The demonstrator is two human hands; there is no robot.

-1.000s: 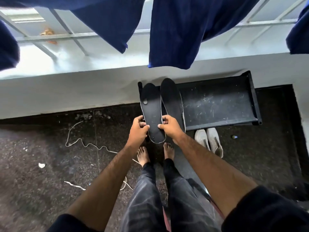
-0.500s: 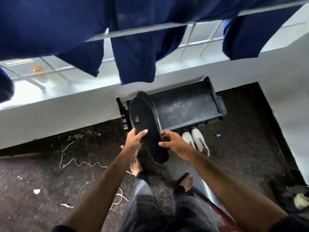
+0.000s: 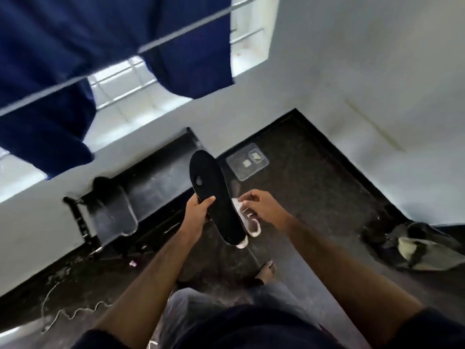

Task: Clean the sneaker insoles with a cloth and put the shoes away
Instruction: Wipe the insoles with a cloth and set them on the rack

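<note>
My left hand [image 3: 198,214] grips a long black insole [image 3: 214,195] by its edge and holds it upright over the floor. My right hand [image 3: 261,207] hovers just right of the insole with loosely curled fingers and holds nothing. Below the insole and that hand, a pair of white sneakers [image 3: 251,224] stands on the dark floor, partly hidden. A second dark insole-shaped piece with a pale edge [image 3: 115,212] lies blurred on the left end of the black shoe rack [image 3: 161,177].
Dark blue clothes [image 3: 50,71] hang from a line overhead. A clear plastic box [image 3: 247,161] lies on the floor by the wall corner. A crumpled dark and pale bundle [image 3: 415,245] sits at the right. A white cord [image 3: 63,313] trails at the lower left. My bare foot [image 3: 266,270] is below the sneakers.
My right hand has let go of the insole, which only my left hand now holds. The view has swung right, bringing the wall corner, the plastic box and the bundle into sight.
</note>
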